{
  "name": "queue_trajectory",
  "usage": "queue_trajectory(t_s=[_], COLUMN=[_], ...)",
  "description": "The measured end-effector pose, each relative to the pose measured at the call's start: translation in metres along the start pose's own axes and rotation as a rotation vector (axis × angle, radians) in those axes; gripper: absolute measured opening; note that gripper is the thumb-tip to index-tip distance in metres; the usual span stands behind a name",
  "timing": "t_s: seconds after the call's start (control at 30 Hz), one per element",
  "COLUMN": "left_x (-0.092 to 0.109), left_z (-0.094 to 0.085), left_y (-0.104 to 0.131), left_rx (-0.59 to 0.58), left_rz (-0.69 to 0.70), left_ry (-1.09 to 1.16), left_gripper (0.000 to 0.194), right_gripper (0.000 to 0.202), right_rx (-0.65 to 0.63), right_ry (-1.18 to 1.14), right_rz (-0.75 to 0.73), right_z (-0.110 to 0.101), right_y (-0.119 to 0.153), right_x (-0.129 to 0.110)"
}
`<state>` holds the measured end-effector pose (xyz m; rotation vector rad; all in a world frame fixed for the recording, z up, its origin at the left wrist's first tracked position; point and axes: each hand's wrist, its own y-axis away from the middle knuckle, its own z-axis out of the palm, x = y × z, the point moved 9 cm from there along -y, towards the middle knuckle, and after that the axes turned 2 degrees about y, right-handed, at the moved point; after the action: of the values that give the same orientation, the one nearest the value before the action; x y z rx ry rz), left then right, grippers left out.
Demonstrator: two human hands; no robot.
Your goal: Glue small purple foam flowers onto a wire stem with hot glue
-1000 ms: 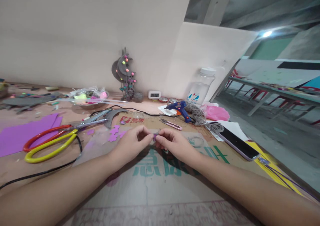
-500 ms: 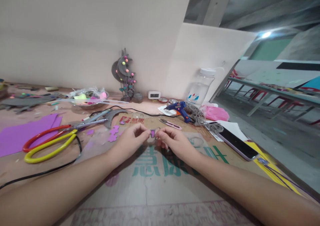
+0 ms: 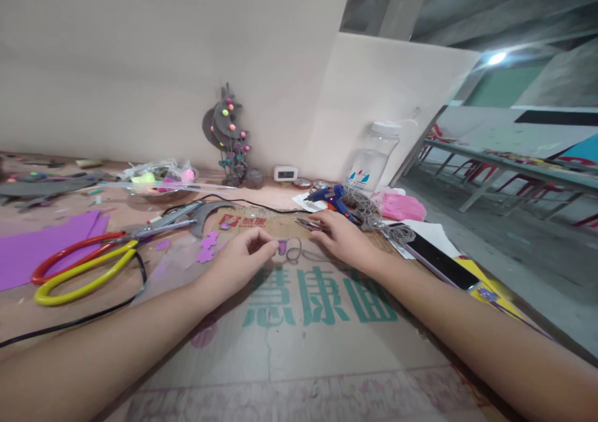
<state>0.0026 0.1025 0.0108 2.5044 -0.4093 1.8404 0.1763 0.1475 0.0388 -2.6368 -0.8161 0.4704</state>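
My left hand [image 3: 250, 257] pinches a small purple piece [image 3: 282, 247] between thumb and fingers, above the cardboard. A loop of grey cord [image 3: 294, 249] extends from that piece to the right. My right hand [image 3: 329, 232] lies over the small thread snips [image 3: 308, 224], its fingers at their handle; whether it grips them is hidden. Just behind the right hand is a blue glue gun [image 3: 334, 197]. Purple cut-out shapes [image 3: 208, 247] lie left of the left hand, near a grey crescent [image 3: 208, 213].
Large scissors [image 3: 84, 266] with red and yellow handles and purple sheets [image 3: 51, 247] lie at the left. A water bottle [image 3: 371, 160], pink bag [image 3: 402, 206] and phone [image 3: 441, 257] are at the right. A decorated grey ornament [image 3: 228, 132] stands against the wall.
My right hand has let go of the grey cord loop and moved away to the right and back, onto the snips. My left hand still holds the purple piece; the view shifted slightly.
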Motion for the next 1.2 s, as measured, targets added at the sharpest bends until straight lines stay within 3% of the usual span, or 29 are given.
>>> queue_trajectory(t_s=[0.2, 0.37, 0.47, 0.57, 0.63, 0.7, 0.8, 0.87, 0.97, 1.2], left_x=[0.0, 0.001, 0.001, 0.0, -0.001, -0.002, -0.004, -0.006, -0.007, -0.007], left_z=[0.001, 0.001, 0.002, 0.001, 0.0, -0.004, -0.007, -0.009, -0.012, -0.013], left_y=[0.0, 0.0, 0.0, 0.0, -0.001, -0.002, -0.004, -0.005, -0.005, -0.007], left_rx=[-0.025, -0.027, -0.03, -0.026, -0.01, 0.024, 0.059, 0.071, 0.106, 0.13], left_rz=[0.021, 0.035, 0.036, 0.024, 0.011, 0.004, -0.006, -0.016, -0.028, -0.031], left_ry=[-0.018, -0.027, -0.017, 0.011, 0.046, 0.086, 0.153, 0.192, 0.223, 0.206], left_gripper=[0.021, 0.021, 0.022, 0.021, 0.021, 0.021, 0.021, 0.022, 0.024, 0.022], right_gripper=[0.031, 0.03, 0.027, 0.027, 0.03, 0.031, 0.034, 0.036, 0.034, 0.03], right_rx=[-0.04, -0.072, -0.076, 0.024, 0.104, 0.154, 0.038, -0.061, -0.12, -0.05], right_ry=[0.271, 0.38, 0.346, 0.173, 0.039, -0.065, -0.113, -0.116, -0.107, -0.118], right_rz=[-0.118, -0.074, -0.033, 0.081, 0.101, -0.003, -0.153, -0.15, -0.083, -0.004], right_z=[0.019, 0.019, 0.013, -0.007, -0.021, -0.032, -0.027, -0.019, -0.01, 0.003], right_y=[0.002, -0.002, -0.002, 0.002, 0.007, 0.012, 0.021, 0.026, 0.028, 0.02], right_x=[-0.003, 0.004, 0.009, 0.008, -0.008, -0.039, -0.087, -0.1, -0.096, -0.06])
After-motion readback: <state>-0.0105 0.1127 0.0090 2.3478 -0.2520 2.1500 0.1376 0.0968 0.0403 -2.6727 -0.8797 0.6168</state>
